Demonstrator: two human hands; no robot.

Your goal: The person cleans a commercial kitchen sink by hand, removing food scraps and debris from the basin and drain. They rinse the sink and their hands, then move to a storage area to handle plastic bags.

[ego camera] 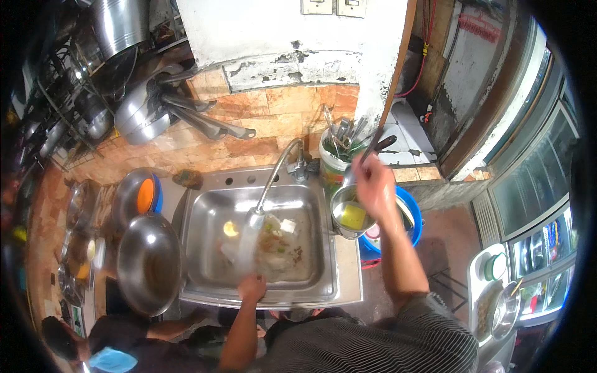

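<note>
My left hand [252, 287] is at the front rim of a steel sink [200, 242]; its fingers are partly hidden, and whether it grips anything is unclear. Above it, water runs from a flexible metal faucet [280, 172] into the basin, where cloudy water, food scraps, a yellow piece [230, 228] and a white piece [288, 226] lie. My right hand [373, 182], blurred, is closed on a dark-handled utensil [373, 142] over a metal pot [336, 217] right of the sink. The pot holds a yellow-green sponge [353, 217]. Behind the hand stands a bucket of cutlery [329, 154].
A large steel bowl or wok [149, 265] stands left of the sink, with an orange bowl [145, 195] behind it. Saucepans [142, 119] hang upper left. A blue tub [416, 221] is beyond the pot. Another person [121, 333] is close at the lower left.
</note>
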